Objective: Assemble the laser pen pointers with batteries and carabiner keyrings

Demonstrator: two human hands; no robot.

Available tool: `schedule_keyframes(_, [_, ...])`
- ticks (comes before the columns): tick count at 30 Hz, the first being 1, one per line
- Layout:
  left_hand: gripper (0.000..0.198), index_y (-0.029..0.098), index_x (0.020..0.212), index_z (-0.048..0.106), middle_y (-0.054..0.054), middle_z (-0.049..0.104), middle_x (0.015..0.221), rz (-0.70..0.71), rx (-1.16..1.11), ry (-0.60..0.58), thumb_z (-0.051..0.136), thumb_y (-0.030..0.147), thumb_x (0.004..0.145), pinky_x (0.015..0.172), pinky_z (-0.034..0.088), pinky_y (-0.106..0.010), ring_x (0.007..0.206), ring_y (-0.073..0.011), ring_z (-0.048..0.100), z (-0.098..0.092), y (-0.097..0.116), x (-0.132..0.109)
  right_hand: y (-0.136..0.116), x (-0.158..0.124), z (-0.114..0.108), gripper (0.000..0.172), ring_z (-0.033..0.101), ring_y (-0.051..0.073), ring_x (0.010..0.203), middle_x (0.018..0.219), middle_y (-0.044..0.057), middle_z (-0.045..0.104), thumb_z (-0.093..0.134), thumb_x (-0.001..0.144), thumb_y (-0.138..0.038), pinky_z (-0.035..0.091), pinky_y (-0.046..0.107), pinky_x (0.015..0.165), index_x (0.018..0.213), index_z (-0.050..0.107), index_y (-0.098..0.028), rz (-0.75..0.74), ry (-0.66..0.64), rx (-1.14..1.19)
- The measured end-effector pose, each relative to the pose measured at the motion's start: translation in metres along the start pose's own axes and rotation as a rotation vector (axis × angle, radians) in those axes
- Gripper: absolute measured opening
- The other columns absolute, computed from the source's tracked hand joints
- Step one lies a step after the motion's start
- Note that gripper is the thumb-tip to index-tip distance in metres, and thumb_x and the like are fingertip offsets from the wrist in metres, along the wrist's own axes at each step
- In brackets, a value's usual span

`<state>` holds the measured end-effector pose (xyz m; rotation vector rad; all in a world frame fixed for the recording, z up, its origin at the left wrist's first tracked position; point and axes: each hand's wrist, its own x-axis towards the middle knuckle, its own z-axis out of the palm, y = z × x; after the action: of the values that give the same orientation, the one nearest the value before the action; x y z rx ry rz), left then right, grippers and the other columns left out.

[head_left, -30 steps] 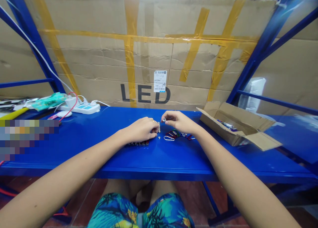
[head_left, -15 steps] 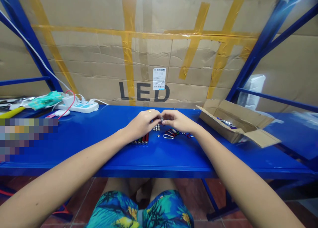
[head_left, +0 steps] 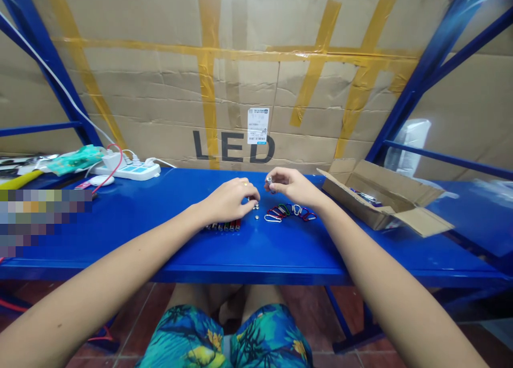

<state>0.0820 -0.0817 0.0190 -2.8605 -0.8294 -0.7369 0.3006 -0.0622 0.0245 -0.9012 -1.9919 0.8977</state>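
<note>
My left hand [head_left: 233,200] is closed in a pinch over the small round silver pieces [head_left: 257,217], its fingertips at one of the group on the blue table; its fingers partly hide them. Beneath that hand lies a row of coloured tubes with metal ends [head_left: 226,226], red ones at the right. Raised slightly above the table, my right hand [head_left: 294,186] grips small silver pieces [head_left: 269,181] between thumb and fingers. Closer to me than the right hand, several carabiners [head_left: 286,210] in silver, red, green and blue form an arc.
An open cardboard box [head_left: 356,202] with carabiners inside stands at the right. A white power strip [head_left: 132,170] with plugs and cables sits at the back left, near a teal plastic bag [head_left: 76,159]. Large cardboard [head_left: 160,101] closes off the rear between blue frame posts.
My hands have parted: the right moved up and right with silver pieces, while the left came down to the silver pieces on the table. More of the carabiners now shows.
</note>
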Motion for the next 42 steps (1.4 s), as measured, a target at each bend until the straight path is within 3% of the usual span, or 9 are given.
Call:
schedule_keyframes(6, [0.021, 0.021, 0.098, 0.072, -0.005, 0.069, 0.094, 0.095, 0.076, -0.228, 0.053, 0.028, 0.091, 0.087, 0.036, -0.036, 0.095, -0.0221, 0.051, 0.004, 0.001, -0.003, 0.0, 0.0, 0.001, 0.009, 0.063, 0.019, 0.082, 0.083, 0.005, 0.067, 0.063, 0.079, -0.02, 0.05, 0.037, 0.078, 0.086, 0.058, -0.018, -0.004, -0.003, -0.015])
schedule_keyframes(11, [0.019, 0.022, 0.094, 0.073, -0.005, 0.068, 0.092, 0.126, 0.054, -0.286, 0.054, 0.025, 0.091, 0.084, 0.034, -0.035, 0.092, -0.022, 0.05, 0.008, -0.002, -0.003, 0.001, 0.0, 0.005, 0.007, 0.063, 0.019, 0.083, 0.085, 0.005, 0.067, 0.061, 0.08, -0.019, 0.05, 0.037, 0.08, 0.087, 0.058, -0.019, -0.011, -0.023, -0.046])
schedule_keyframes(17, [0.008, 0.02, 0.08, 0.067, -0.002, 0.067, 0.079, 0.035, -0.085, -0.3, 0.059, 0.018, 0.082, 0.082, 0.037, -0.033, 0.088, -0.02, 0.052, 0.007, 0.0, -0.001, 0.003, 0.0, 0.007, 0.008, 0.062, 0.019, 0.085, 0.088, 0.006, 0.067, 0.061, 0.08, -0.02, 0.049, 0.039, 0.082, 0.087, 0.059, -0.019, -0.027, -0.033, -0.113])
schedule_keyframes(20, [0.007, 0.018, 0.078, 0.065, -0.001, 0.066, 0.075, -0.014, -0.134, -0.202, 0.058, 0.016, 0.078, 0.074, 0.041, -0.03, 0.079, -0.0165, 0.055, 0.004, -0.001, -0.001, 0.003, -0.001, 0.007, 0.007, 0.061, 0.019, 0.085, 0.087, 0.005, 0.066, 0.061, 0.08, -0.02, 0.05, 0.038, 0.081, 0.087, 0.059, -0.019, -0.026, -0.025, -0.116])
schedule_keyframes(25, [0.01, 0.016, 0.089, 0.063, 0.0, 0.066, 0.074, -0.102, -0.204, 0.208, 0.055, 0.019, 0.084, 0.061, 0.044, -0.024, 0.064, -0.0101, 0.057, -0.003, -0.003, 0.0, -0.001, -0.001, 0.008, 0.008, 0.061, 0.019, 0.084, 0.086, 0.004, 0.066, 0.062, 0.079, -0.021, 0.049, 0.038, 0.081, 0.086, 0.059, -0.018, -0.022, -0.05, -0.073])
schedule_keyframes(27, [0.01, 0.016, 0.09, 0.063, 0.0, 0.066, 0.075, -0.075, -0.2, 0.287, 0.055, 0.02, 0.086, 0.062, 0.046, -0.023, 0.065, -0.0097, 0.058, -0.003, -0.002, 0.0, -0.003, -0.002, 0.011, 0.01, 0.061, 0.018, 0.083, 0.085, 0.004, 0.065, 0.064, 0.079, -0.022, 0.049, 0.037, 0.081, 0.087, 0.059, -0.018, -0.027, -0.077, -0.036])
schedule_keyframes(33, [0.013, 0.017, 0.091, 0.064, -0.003, 0.068, 0.082, -0.011, -0.138, 0.364, 0.051, 0.019, 0.089, 0.066, 0.049, -0.024, 0.072, -0.0109, 0.061, 0.005, 0.003, 0.002, -0.008, -0.004, 0.015, 0.01, 0.061, 0.018, 0.083, 0.085, 0.003, 0.066, 0.065, 0.08, -0.024, 0.048, 0.036, 0.082, 0.086, 0.06, -0.018, -0.037, -0.133, 0.054])
schedule_keyframes(38, [0.016, 0.017, 0.089, 0.065, -0.004, 0.066, 0.082, 0.016, -0.12, 0.346, 0.05, 0.02, 0.09, 0.067, 0.049, -0.026, 0.073, -0.0125, 0.06, 0.005, 0.002, 0.002, -0.006, -0.003, 0.016, 0.012, 0.061, 0.017, 0.082, 0.084, 0.003, 0.066, 0.066, 0.078, -0.024, 0.048, 0.036, 0.081, 0.086, 0.06, -0.018, -0.041, -0.114, 0.064])
schedule_keyframes(42, [0.013, 0.017, 0.09, 0.063, -0.003, 0.065, 0.081, -0.058, -0.125, 0.32, 0.051, 0.019, 0.088, 0.067, 0.048, -0.027, 0.071, -0.0126, 0.058, 0.003, -0.002, 0.001, -0.002, -0.001, 0.013, 0.01, 0.06, 0.018, 0.083, 0.085, 0.003, 0.065, 0.065, 0.077, -0.023, 0.048, 0.036, 0.082, 0.084, 0.059, -0.018, -0.036, -0.087, -0.005])
